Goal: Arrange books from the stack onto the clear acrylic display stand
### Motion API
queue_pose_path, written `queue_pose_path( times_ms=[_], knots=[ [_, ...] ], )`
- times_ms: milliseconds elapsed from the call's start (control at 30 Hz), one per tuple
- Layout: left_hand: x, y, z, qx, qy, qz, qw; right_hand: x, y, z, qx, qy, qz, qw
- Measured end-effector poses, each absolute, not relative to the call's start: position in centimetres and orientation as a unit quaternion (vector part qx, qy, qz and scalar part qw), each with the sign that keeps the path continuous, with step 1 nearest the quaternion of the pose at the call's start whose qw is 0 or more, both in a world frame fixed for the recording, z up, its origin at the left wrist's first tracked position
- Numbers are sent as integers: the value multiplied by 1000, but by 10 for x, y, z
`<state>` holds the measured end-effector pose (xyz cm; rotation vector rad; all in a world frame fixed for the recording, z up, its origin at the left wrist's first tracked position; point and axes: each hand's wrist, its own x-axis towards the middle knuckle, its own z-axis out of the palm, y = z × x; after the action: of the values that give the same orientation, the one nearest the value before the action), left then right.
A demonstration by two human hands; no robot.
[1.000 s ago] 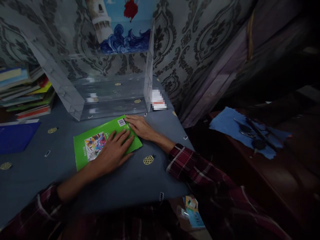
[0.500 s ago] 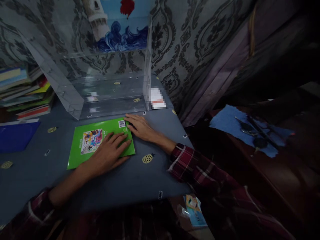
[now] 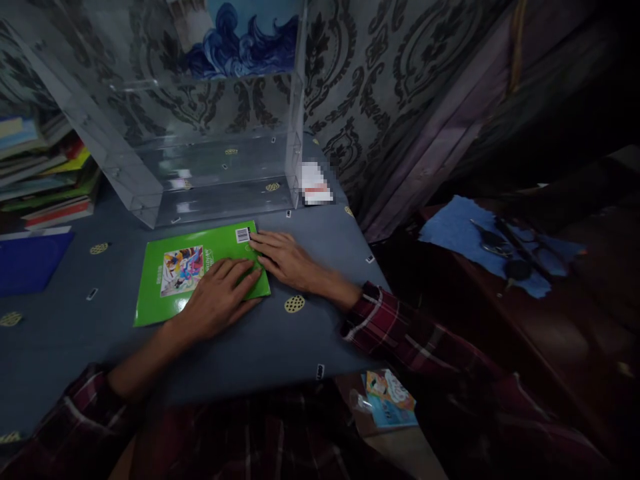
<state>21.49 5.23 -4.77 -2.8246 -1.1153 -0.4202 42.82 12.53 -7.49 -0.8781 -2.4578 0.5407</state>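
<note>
On the right-hand part of the green book [image 3: 197, 267], the left hand [image 3: 214, 299] lies palm down, its grip flat and loose, fingers stretched out, thumb along the near edge. At the book's right edge, the right hand [image 3: 284, 260] has its fingers extended close together, tips beside the barcode [image 3: 243, 235], its grip flat too. The book lies flat on the cloth-covered bench [image 3: 240, 357], its illustrated cover facing up. Just behind the book stands a clear rack [image 3: 113, 157]. Left of the book lies a blue folder [image 3: 33, 263], with stacked books [image 3: 45, 177] behind it. Well to the book's right, a blue cloth [image 3: 447, 233] bears dark items.
</note>
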Motion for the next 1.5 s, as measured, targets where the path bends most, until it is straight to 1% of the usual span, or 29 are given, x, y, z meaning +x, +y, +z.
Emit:
queue_pose_path(
  times_ms=[100, 300, 433, 567, 733, 900, 1000, 1200, 1367, 1500],
  knots=[
    [215, 52, -48, -918, -370, -143, 32, 436, 110, -77, -300, -897, 208, 251],
    [216, 50, -48, -920, -361, -142, 63, 453, 83, -82, -271, -894, 214, 285],
    [218, 48, -46, -916, -375, -137, 48, 457, 78, -82, -265, -887, 230, 299],
    [220, 45, -46, -913, -378, -142, 58, 458, 78, -81, -261, -880, 247, 311],
    [221, 44, -46, -914, -367, -163, 58, 458, 80, -80, -257, -874, 258, 321],
    [223, 44, -46, -914, -354, -176, 96, 458, 81, -80, -259, -870, 267, 324],
    [224, 44, -46, -913, -356, -176, 93, 458, 81, -80, -261, -867, 270, 327],
    [224, 45, -46, -917, -338, -185, 104, 457, 81, -81, -264, -869, 265, 324],
    [222, 44, -49, -912, -361, -178, 76, 457, 82, -81, -263, -872, 254, 325],
    [222, 43, -50, -913, -353, -175, 106, 458, 81, -79, -253, -878, 234, 332]
  ],
)
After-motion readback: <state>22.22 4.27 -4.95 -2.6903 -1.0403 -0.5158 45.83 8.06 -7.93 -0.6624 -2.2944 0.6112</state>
